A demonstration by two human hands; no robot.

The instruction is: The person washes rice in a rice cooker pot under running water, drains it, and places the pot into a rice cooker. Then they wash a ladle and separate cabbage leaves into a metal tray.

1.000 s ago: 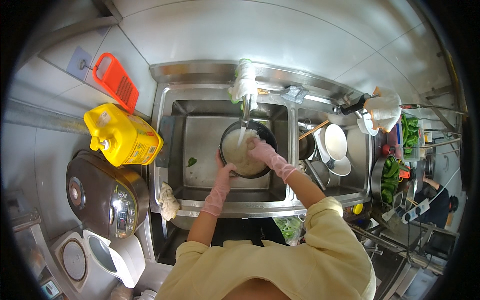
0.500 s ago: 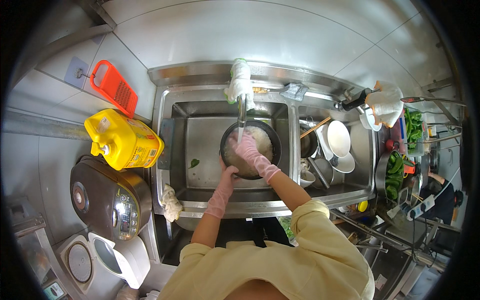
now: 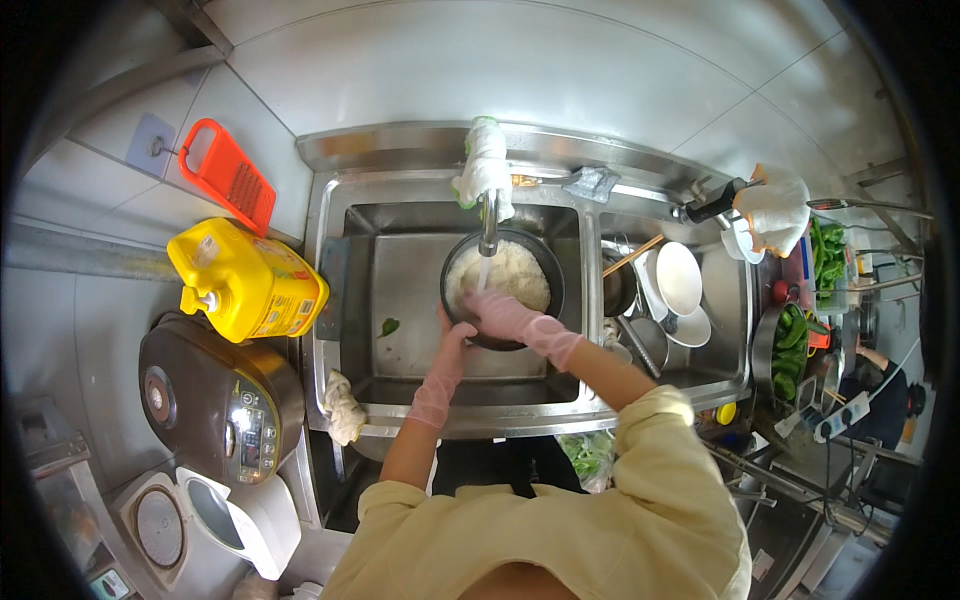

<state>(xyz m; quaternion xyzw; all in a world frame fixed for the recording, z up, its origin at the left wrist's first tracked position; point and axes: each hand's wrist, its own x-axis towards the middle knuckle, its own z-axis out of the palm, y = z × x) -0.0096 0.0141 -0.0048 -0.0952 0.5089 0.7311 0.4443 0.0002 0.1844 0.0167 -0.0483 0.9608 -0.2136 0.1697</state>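
Observation:
A dark round pot (image 3: 557, 298) of white rice (image 3: 518, 272) stands in the left basin of a steel sink (image 3: 395, 345). Water runs into it from a tap (image 3: 488, 235), whose upper part is wrapped in white cloth. My left hand (image 3: 453, 345), in a thin pink glove, is closed on the pot's near left rim. My right hand (image 3: 508, 318), gloved the same way, reaches over the near rim into the pot, with its fingertips at the rice under the stream. Those fingers are smeared, so their closing cannot be made out.
The right basin holds white bowls (image 3: 679, 280), a pan and chopsticks (image 3: 633, 256). A yellow jug (image 3: 245, 280) and a brown rice cooker (image 3: 222, 395) stand left of the sink. An orange grater (image 3: 232, 180) hangs on the wall. Green peppers (image 3: 789, 350) lie at the right.
My right hand has drawn back toward the near rim, uncovering more of the rice. The rice now looks whiter and more heaped. My left hand stays on the pot.

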